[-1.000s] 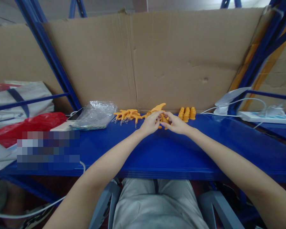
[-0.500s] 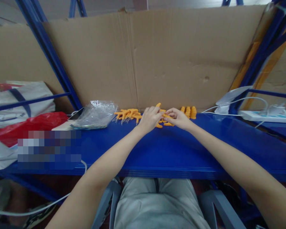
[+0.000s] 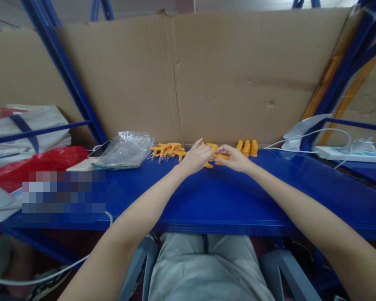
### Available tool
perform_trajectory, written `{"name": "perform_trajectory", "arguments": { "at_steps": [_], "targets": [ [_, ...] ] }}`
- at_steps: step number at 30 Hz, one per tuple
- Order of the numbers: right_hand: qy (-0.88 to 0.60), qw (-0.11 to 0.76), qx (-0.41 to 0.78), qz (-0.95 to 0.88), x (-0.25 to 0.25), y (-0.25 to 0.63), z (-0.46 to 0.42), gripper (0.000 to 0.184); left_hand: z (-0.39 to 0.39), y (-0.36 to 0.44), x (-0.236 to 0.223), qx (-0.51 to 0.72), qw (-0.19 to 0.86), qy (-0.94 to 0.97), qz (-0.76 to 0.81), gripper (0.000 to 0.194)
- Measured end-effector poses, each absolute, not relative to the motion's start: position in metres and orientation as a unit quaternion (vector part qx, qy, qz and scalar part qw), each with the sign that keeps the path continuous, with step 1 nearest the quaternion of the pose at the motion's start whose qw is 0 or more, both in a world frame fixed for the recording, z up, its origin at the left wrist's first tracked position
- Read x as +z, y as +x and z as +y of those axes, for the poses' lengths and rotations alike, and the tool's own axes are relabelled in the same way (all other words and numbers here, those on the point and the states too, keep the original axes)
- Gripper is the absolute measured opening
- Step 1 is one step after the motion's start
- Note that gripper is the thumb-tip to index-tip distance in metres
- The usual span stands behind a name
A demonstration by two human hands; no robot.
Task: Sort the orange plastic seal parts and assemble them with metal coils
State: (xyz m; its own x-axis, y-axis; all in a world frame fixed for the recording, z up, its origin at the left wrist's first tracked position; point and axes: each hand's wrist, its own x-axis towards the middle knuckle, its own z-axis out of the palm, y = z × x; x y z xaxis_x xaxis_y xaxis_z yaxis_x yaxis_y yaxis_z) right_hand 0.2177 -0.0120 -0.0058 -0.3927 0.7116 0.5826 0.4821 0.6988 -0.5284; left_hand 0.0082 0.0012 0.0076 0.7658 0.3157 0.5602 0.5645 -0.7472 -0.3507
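My left hand (image 3: 196, 159) and my right hand (image 3: 235, 159) meet over a small group of orange plastic pieces on the blue shelf. A slim orange piece (image 3: 222, 157) is pinched in my right fingers. The fingers of my left hand close on its other end; one left finger sticks up, and the exact grip is partly hidden. Behind and under the hands lie loose orange pieces (image 3: 208, 165). Left of them is a pile of branching orange pieces (image 3: 167, 149) with curly, corkscrew-like metal ends. Several orange ribbed cone-shaped pieces (image 3: 247, 148) stand upright to the right.
A clear plastic bag (image 3: 125, 150) lies on the left of the blue shelf (image 3: 213, 200), near a red bag (image 3: 40, 165). A cardboard sheet (image 3: 232, 75) walls the back. On the right are white cables and a power strip (image 3: 351, 153).
My hands have drawn slightly apart, uncovering the slim orange piece between them. The tall orange shape once sticking up behind the hands no longer shows. My left hand has turned, raising one finger.
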Motion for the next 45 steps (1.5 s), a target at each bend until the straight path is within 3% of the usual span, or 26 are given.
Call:
{"name": "perform_trajectory", "arguments": {
  "at_steps": [6,15,25,37,45],
  "targets": [
    [-0.396,0.273,-0.006,-0.877,0.003,0.219,-0.019,0.031,-0.004,0.01,0.006,-0.223,0.222,-0.909,-0.273,0.021],
    [-0.428,0.18,-0.09,-0.881,0.012,0.214,-0.025,0.024,-0.005,0.009,0.009,-0.236,0.153,-0.907,-0.315,0.019],
    [-0.409,0.137,-0.208,-0.878,0.017,0.204,-0.036,0.025,0.014,0.004,0.005,-0.259,-0.023,-0.916,-0.307,0.022],
    [-0.417,0.191,-0.076,-0.885,0.01,0.215,-0.028,0.025,-0.011,0.011,0.01,-0.231,0.166,-0.916,-0.284,0.018],
    [-0.43,0.156,-0.217,-0.862,0.015,0.204,-0.034,0.023,-0.006,0.01,0.017,-0.252,0.117,-0.912,-0.301,0.017]
  ]
}}
